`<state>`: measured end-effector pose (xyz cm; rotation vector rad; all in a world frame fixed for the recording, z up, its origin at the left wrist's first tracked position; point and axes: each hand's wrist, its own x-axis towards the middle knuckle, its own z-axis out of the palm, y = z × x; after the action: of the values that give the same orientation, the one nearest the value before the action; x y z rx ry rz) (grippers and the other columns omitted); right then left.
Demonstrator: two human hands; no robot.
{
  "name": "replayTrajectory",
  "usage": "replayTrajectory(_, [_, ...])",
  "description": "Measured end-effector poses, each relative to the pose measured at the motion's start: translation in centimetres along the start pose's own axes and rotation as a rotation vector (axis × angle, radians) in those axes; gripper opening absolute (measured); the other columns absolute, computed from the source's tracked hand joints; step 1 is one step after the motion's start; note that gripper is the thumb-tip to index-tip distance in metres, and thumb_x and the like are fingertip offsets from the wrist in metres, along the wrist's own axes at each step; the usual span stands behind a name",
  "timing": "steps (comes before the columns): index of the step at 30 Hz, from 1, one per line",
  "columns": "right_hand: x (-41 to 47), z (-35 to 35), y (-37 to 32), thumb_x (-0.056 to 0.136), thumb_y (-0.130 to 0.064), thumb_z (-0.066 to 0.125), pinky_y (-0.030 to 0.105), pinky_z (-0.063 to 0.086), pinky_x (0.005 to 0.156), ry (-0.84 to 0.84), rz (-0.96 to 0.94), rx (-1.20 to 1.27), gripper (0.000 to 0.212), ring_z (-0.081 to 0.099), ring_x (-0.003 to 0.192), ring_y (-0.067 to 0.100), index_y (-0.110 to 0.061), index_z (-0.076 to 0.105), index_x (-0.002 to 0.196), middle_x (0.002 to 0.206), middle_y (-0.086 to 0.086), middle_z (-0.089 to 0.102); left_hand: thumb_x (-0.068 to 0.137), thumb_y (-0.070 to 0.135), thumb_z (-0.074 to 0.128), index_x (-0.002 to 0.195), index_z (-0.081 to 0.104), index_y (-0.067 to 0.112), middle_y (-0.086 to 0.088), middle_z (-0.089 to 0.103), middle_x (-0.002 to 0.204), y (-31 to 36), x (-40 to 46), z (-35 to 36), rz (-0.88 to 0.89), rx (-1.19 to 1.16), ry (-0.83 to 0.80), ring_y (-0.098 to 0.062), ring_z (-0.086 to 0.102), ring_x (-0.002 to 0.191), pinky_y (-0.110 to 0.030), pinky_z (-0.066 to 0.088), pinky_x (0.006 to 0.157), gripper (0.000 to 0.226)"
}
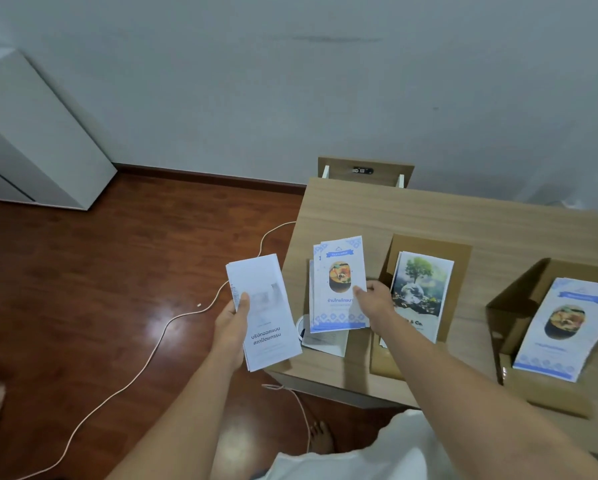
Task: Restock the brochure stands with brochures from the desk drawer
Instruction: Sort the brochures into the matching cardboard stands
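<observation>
My left hand (231,327) grips a stack of white brochures (268,317) with blue lettering, held out over the floor left of the desk. My right hand (377,299) pinches the right edge of a fanned stack of blue-and-white food brochures (337,289) above the desk's left end. A cardboard brochure stand (460,258) holds tree-and-globe brochures (420,289) just right of my right hand. A second cardboard stand (519,306) at the far right holds more food brochures (564,327).
The wooden desk (429,213) stands against a pale wall. Papers and a small round white object (304,332) lie under the fanned stack. A white cable (159,337) trails across the wood floor. A white cabinet (31,140) stands at the left. Bare feet show below.
</observation>
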<state>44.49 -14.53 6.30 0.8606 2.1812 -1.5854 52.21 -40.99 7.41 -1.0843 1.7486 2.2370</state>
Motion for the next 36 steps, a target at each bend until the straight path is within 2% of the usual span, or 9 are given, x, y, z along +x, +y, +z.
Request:
replayTrajectory(4, [-0.6, 0.8, 1.9, 0.097, -0.015, 0.062, 0.045, 0.053, 0.088, 0.05, 0.044, -0.08, 0.022, 0.059, 0.095, 0.031, 0.001, 0.06, 0.112, 0.113, 0.019, 0.065, 0.105, 0.033, 0.057, 0.112, 0.071, 0.019, -0.013, 0.075, 0.121, -0.3, -0.2, 0.3, -0.009, 0.011, -0.019, -0.035, 0.072, 0.108, -0.057, 0.055, 0.1, 0.021])
replayTrajectory(15, [-2.6, 1.7, 2.1, 0.086, -0.002, 0.063, 0.034, 0.051, 0.075, -0.017, 0.066, -0.412, 0.056, 0.063, 0.114, 0.036, -0.002, 0.044, 0.139, 0.131, 0.018, 0.059, 0.105, 0.033, 0.059, 0.109, 0.072, 0.017, -0.014, 0.076, 0.116, -1.2, -0.5, 1.6, -0.024, 0.039, -0.065, -0.036, 0.074, 0.102, -0.06, 0.055, 0.099, 0.021])
replayTrajectory(20, [-4.2, 1.4, 0.6, 0.093, -0.014, 0.057, 0.038, 0.051, 0.083, -0.068, -0.181, -0.766, 0.036, 0.059, 0.116, 0.034, -0.005, 0.05, 0.128, 0.13, 0.017, 0.052, 0.104, 0.032, 0.06, 0.104, 0.073, 0.017, -0.014, 0.077, 0.109, -0.4, -0.9, 3.4, 0.01, 0.012, -0.061, -0.032, 0.073, 0.091, -0.058, 0.057, 0.094, 0.019])
replayTrajectory(22, [-4.9, 0.8, -0.6, 0.099, -0.023, 0.052, 0.033, 0.046, 0.074, -0.107, -0.205, -0.662, 0.018, 0.062, 0.099, 0.032, -0.007, 0.062, 0.099, 0.108, 0.015, 0.062, 0.104, 0.032, 0.06, 0.104, 0.074, 0.019, -0.014, 0.078, 0.111, 0.1, -1.2, 4.1, 0.031, 0.014, -0.08, -0.034, 0.074, 0.094, -0.06, 0.057, 0.096, 0.019])
replayTrajectory(24, [-5.3, 0.0, -1.7, 0.103, -0.033, 0.05, 0.032, 0.044, 0.07, -0.2, -0.211, -0.395, 0.037, 0.06, 0.076, 0.026, -0.01, 0.058, 0.074, 0.083, 0.011, 0.064, 0.104, 0.033, 0.061, 0.101, 0.074, 0.02, -0.013, 0.078, 0.112, 0.4, -1.5, 4.6, 0.041, 0.008, -0.09, -0.032, 0.074, 0.092, -0.058, 0.057, 0.095, 0.018])
replayTrajectory(27, [-6.4, -1.8, -3.0, 0.099, -0.044, 0.058, 0.032, 0.051, 0.068, -0.371, -0.145, 0.041, 0.046, 0.058, 0.063, 0.02, 0.001, 0.067, 0.098, 0.086, 0.012, 0.068, 0.102, 0.033, 0.064, 0.102, 0.075, 0.018, -0.015, 0.078, 0.112, 0.7, -2.6, 6.0, 0.027, -0.019, -0.111, -0.036, 0.074, 0.094, -0.065, 0.055, 0.097, 0.018])
replayTrajectory(30, [-7.0, -3.9, -3.6, 0.09, -0.045, 0.071, 0.027, 0.056, 0.067, -0.445, -0.197, 0.079, 0.05, 0.064, 0.075, 0.018, 0.0, 0.068, 0.113, 0.098, 0.01, 0.073, 0.101, 0.029, 0.066, 0.111, 0.073, 0.013, -0.02, 0.076, 0.117, 0.4, -4.0, 7.8, 0.021, -0.057, -0.154, -0.039, 0.073, 0.097, -0.068, 0.053, 0.098, 0.021])
replayTrajectory(34, [-7.4, -7.1, -2.7, 0.084, -0.02, 0.082, 0.021, 0.055, 0.06, -0.455, -0.239, 0.167, 0.023, 0.07, 0.074, 0.015, -0.007, 0.065, 0.092, 0.09, 0.007, 0.074, 0.099, 0.029, 0.07, 0.115, 0.073, 0.012, -0.019, 0.078, 0.112, 0.0, -6.7, 11.3, 0.027, -0.067, -0.243, -0.044, 0.075, 0.101, -0.066, 0.056, 0.094, 0.024])
replayTrajectory(36, [-7.4, -9.0, -1.7, 0.082, -0.01, 0.083, 0.023, 0.054, 0.058, -0.419, -0.246, 0.243, 0.023, 0.069, 0.07, 0.018, -0.007, 0.06, 0.086, 0.086, 0.012, 0.071, 0.097, 0.03, 0.072, 0.112, 0.074, 0.013, -0.018, 0.079, 0.11, -0.4, -8.2, 13.0, 0.035, -0.055, -0.264, -0.044, 0.075, 0.1, -0.065, 0.056, 0.093, 0.023])
